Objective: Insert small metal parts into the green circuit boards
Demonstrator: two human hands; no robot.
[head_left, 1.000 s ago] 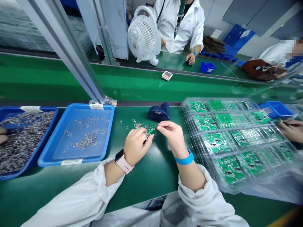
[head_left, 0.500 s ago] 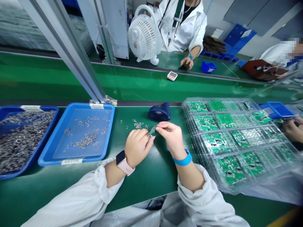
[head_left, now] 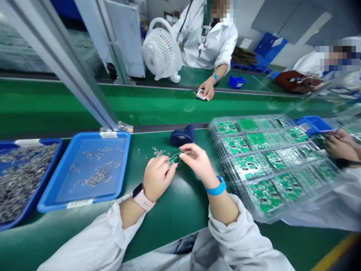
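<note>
A small green circuit board (head_left: 173, 159) is held at a tilt above the green tabletop. My left hand (head_left: 157, 177) pinches it from the left, between thumb and fingers. My right hand (head_left: 197, 162) is at the board's upper right edge, thumb and forefinger closed together; whatever is between those fingertips is too small to make out. Just beyond the board lie loose small metal parts (head_left: 158, 153). Behind my right fingers stands a dark blue mini fan (head_left: 182, 136).
On the left are a blue tray (head_left: 62, 180) with scattered metal parts and a fuller blue tray (head_left: 56, 160). Stacked clear compartment trays (head_left: 293, 158) with green boards stand at right. Across the belt, a co-worker's hand (head_left: 208, 88) touches a small white device (head_left: 201, 94). Another person's hands (head_left: 342, 145) are at far right.
The view has shifted slightly. The board has turned to show more of its face between my hands. Across the belt, the co-worker's hand has reached onto the white device.
</note>
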